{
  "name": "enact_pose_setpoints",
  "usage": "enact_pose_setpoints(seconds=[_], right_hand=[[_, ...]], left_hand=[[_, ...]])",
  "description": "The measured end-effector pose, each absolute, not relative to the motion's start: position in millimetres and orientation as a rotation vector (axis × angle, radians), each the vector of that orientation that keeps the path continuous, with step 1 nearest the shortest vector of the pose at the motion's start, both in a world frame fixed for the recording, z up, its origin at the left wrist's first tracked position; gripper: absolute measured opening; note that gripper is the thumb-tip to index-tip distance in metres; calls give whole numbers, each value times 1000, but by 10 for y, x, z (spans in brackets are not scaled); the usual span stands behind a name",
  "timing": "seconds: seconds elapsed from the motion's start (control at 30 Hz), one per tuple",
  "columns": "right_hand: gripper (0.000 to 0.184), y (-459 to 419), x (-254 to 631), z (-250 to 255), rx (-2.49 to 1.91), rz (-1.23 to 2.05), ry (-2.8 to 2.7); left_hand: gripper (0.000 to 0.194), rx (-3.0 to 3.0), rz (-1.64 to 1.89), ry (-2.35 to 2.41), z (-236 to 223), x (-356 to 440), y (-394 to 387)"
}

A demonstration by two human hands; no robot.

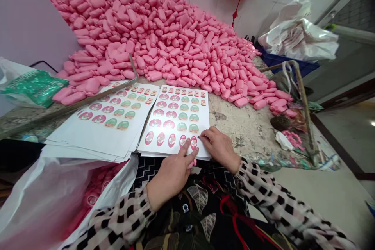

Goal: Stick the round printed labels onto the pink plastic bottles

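Note:
A sheet of stickers (175, 121) lies before me, printed with rows of pink and green labels. Over its lower edge, my left hand (175, 170) reaches with its fingertips by the oval pink stickers. Part of a small pink bottle (191, 163) shows beneath that hand, in its curled fingers; the rest is hidden. My right hand (221, 147) rests at the sheet's lower right edge, fingers pinched beside the last oval sticker (193, 143). A tiny dark tip shows at this pinch, too small to name.
A big heap of pink bottles (164, 31) covers the back of the worn table (234, 129). More sticker sheets (96, 133) lie at left, under a wooden strip (96, 95). A plastic bag (58, 195) with pink bottles hangs below. A wooden bar (304, 109) edges the right.

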State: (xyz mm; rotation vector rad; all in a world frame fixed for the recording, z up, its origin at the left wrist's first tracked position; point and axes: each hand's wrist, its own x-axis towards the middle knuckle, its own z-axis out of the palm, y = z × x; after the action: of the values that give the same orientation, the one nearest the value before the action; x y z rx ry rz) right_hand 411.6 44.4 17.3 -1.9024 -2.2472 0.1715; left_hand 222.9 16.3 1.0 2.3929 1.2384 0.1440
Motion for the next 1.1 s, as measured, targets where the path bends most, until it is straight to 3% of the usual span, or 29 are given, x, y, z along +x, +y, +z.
enact_pose_setpoints(seconds=[0.5, 1.1], right_hand=[[22, 445, 4200, 139, -1805, 346, -2249], [19, 262, 3926, 61, -1975, 513, -1758]], left_hand=[[59, 2557, 136, 1241, -147, 2200, 127], [72, 2591, 74, 1244, -139, 2235, 115]])
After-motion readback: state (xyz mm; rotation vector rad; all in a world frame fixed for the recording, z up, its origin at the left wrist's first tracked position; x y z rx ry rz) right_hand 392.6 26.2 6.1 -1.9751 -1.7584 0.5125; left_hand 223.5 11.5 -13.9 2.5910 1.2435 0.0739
